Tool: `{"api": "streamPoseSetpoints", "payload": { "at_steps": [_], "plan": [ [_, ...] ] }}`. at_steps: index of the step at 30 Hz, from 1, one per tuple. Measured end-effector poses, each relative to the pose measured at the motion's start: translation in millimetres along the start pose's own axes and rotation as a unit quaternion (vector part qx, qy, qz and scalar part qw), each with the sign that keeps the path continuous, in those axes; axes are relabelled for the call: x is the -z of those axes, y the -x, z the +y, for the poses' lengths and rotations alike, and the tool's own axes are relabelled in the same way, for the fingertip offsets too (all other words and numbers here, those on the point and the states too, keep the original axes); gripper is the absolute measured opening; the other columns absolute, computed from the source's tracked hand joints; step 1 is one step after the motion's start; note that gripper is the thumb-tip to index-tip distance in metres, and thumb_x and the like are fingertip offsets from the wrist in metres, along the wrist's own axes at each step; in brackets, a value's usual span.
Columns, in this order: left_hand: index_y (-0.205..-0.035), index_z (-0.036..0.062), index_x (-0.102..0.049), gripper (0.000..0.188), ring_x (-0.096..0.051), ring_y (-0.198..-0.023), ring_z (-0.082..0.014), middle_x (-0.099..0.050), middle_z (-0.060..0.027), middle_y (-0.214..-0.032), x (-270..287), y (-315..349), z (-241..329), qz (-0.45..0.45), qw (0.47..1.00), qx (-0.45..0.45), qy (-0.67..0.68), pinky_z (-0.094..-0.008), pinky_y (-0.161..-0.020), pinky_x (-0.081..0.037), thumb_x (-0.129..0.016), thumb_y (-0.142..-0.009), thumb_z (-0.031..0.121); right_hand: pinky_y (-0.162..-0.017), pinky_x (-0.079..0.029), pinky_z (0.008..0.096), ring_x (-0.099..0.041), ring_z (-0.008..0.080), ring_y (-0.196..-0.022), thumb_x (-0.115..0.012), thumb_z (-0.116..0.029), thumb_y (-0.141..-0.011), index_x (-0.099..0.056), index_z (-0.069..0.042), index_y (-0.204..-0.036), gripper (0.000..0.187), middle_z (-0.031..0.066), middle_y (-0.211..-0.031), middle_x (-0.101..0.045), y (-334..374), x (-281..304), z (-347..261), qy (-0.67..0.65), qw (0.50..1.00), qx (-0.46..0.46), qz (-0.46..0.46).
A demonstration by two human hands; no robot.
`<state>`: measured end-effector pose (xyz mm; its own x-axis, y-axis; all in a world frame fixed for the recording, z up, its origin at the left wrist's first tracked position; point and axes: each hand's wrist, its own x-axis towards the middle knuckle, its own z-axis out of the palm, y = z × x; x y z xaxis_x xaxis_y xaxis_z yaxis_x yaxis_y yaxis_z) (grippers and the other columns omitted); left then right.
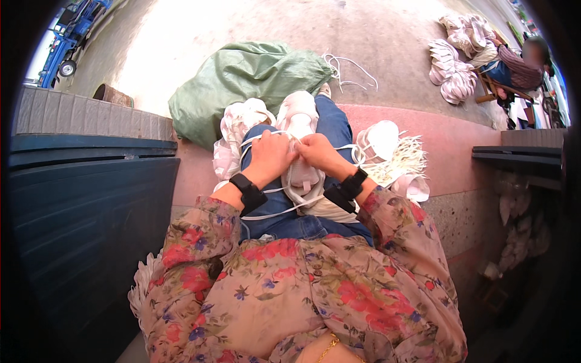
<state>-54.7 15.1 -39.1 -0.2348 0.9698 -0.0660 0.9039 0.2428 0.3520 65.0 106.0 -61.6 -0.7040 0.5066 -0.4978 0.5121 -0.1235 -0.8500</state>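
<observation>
Pale pink-white, soft-looking shoe upper (302, 172): between blue denim-clad thighs (334, 121); likely light, pliable; hold by side edges. Left hand (272, 156), right hand (321, 152): fingers pinched closed on thin white shoelace (296, 209).

Head-worn, facing steeply down in wide fisheye, close above the lap (295, 227), taking in ground (290, 24) toward twelve o'clock

The shoe (298, 115) is partly hidden — behind the hands (270, 156).
</observation>
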Motion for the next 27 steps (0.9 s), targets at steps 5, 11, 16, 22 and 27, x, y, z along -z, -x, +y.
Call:
{"api": "streamPoseSetpoints", "payload": {
  "at_steps": [5, 11, 16, 22, 27],
  "plan": [
    [-0.078, 0.0052, -0.06, 0.015, -0.055, -0.063, -0.0318, -0.058, -0.0149, -0.066, -5, -11, -23, -0.124, 0.979, 0.055, 0.15, -0.0374, -0.057, -0.043, -0.055, -0.065, 0.012, -0.064, -0.044, 0.0426, -0.056, 0.0373, -0.071, -0.046, -0.02, -0.078, -0.061, 0.0, -0.077, 0.025, 0.024, -0.074, -0.056, -7, -23, 8, 0.253, 0.961, 0.075, 0.085],
    [-0.082, 0.0096, -0.062, 0.018, -0.056, -0.072, -0.0288, -0.059, -0.0139, -0.074, 4, -13, -21, -0.171, 0.962, 0.082, 0.196, -0.0376, -0.062, -0.043, -0.055, -0.067, 0.015, -0.067, -0.044, 0.0436, -0.057, 0.0367, -0.074, -0.05, -0.022, -0.078, -0.059, 0.0, -0.078, 0.024, 0.0213, -0.076, -0.058, 1, -23, 0, 0.319, 0.941, 0.081, 0.083],
    [-0.078, 0.0018, -0.06, 0.016, -0.055, -0.054, -0.0248, -0.056, -0.0135, -0.059, -6, -9, -28, -0.093, 0.963, 0.007, 0.254, -0.0327, -0.053, -0.042, -0.056, -0.065, 0.012, -0.062, -0.048, 0.0399, -0.06, 0.032, -0.071, -0.05, -0.014, -0.075, -0.06, -0.001, -0.076, 0.017, 0.019, -0.075, -0.06, 2, -30, -2, 0.408, 0.894, 0.155, 0.099],
    [-0.092, 0.0125, -0.061, 0.022, -0.051, -0.09, -0.0281, -0.058, -0.0062, -0.091, -3, 23, 3, 0.093, 0.992, -0.071, 0.038, -0.0366, -0.068, -0.042, -0.058, -0.07, 0.015, -0.06, -0.046, 0.0436, -0.058, 0.0366, -0.069, -0.044, -0.017, -0.078, -0.057, 0.001, -0.076, 0.022, 0.022, -0.072, -0.058, 18, -5, -6, 0.404, 0.906, 0.129, 0.013],
    [-0.094, 0.0129, -0.058, 0.027, -0.049, -0.094, -0.0279, -0.057, -0.0071, -0.093, 15, 39, 26, 0.087, 0.959, -0.223, 0.151, -0.0369, -0.074, -0.041, -0.059, -0.067, 0.007, -0.055, -0.039, 0.0278, -0.047, 0.0169, -0.06, -0.049, -0.024, -0.084, -0.054, -0.001, -0.076, 0.025, 0.0065, -0.063, -0.051, 105, 45, -29, 0.085, 0.989, 0.045, -0.116]
  ]
}}
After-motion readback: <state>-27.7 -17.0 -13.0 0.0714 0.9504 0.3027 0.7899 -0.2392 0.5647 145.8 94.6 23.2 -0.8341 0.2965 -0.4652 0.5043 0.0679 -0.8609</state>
